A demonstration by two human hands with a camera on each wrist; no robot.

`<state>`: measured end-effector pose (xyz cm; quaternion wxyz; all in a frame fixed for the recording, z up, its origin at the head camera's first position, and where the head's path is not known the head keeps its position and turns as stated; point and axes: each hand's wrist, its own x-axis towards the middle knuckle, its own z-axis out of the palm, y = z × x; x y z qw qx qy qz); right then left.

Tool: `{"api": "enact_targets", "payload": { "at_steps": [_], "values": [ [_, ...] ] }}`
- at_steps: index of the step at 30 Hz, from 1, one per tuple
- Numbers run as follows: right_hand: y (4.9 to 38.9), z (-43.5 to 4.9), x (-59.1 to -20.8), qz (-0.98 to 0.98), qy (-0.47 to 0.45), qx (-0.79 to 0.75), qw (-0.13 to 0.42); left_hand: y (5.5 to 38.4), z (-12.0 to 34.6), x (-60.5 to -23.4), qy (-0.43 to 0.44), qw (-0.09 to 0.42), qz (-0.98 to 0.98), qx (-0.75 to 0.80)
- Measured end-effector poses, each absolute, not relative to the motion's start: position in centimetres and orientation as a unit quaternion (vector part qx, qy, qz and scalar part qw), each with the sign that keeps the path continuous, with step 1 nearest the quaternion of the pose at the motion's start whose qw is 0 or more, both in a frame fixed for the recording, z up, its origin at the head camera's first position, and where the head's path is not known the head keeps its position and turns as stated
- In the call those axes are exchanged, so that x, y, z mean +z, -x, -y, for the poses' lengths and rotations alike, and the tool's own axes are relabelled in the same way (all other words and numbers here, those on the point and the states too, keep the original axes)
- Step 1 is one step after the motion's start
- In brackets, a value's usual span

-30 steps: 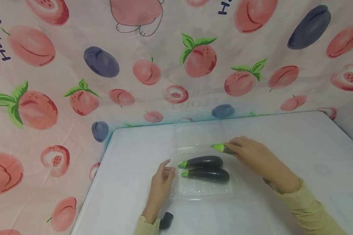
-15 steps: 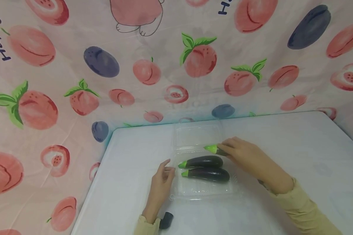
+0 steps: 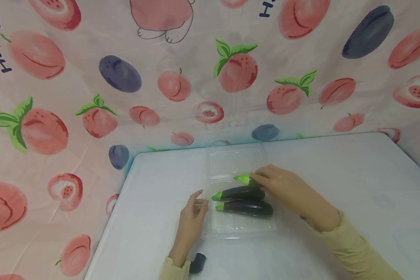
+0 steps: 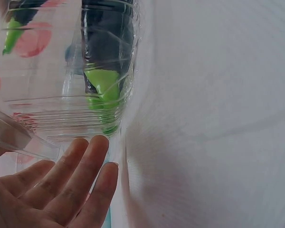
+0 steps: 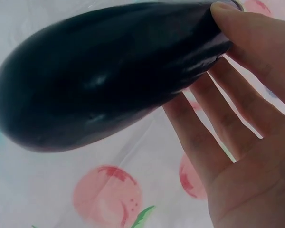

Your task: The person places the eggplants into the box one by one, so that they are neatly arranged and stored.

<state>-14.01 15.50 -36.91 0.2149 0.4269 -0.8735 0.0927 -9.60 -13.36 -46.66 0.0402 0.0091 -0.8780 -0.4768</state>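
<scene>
A clear plastic clamshell box (image 3: 243,229) lies unfolded on the table, with two dark eggplants side by side in its near half: a rear eggplant (image 3: 241,193) and a front eggplant (image 3: 248,208), their green caps pointing left. Over the back of that half, my right hand (image 3: 280,186) holds a third eggplant (image 5: 99,80), thumb and fingers around its neck near the cap. The right wrist view shows its broad end sticking out unsupported. At the box's left edge my left hand (image 3: 192,217) rests with fairly straight fingers (image 4: 80,180), tips right at the plastic wall.
The box's lid half (image 3: 236,161) lies flat toward the back edge of the white table (image 3: 353,175). A fruit-printed cloth (image 3: 196,50) hangs behind and beside the table. A small black object (image 3: 197,263) is by the left wrist.
My right hand has carried the third eggplant leftward and slightly nearer, so it now sits close behind the rear eggplant. The left hand has stayed at the box's edge.
</scene>
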Motion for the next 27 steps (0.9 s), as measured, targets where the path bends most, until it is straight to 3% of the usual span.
{"api": "enact_targets", "payload": {
  "at_steps": [27],
  "values": [
    [13.2,-12.5,-37.5,0.881,-0.438,0.056,0.172,9.7,13.4,-46.8,-0.009,0.035,0.877,-0.479]
  ]
}}
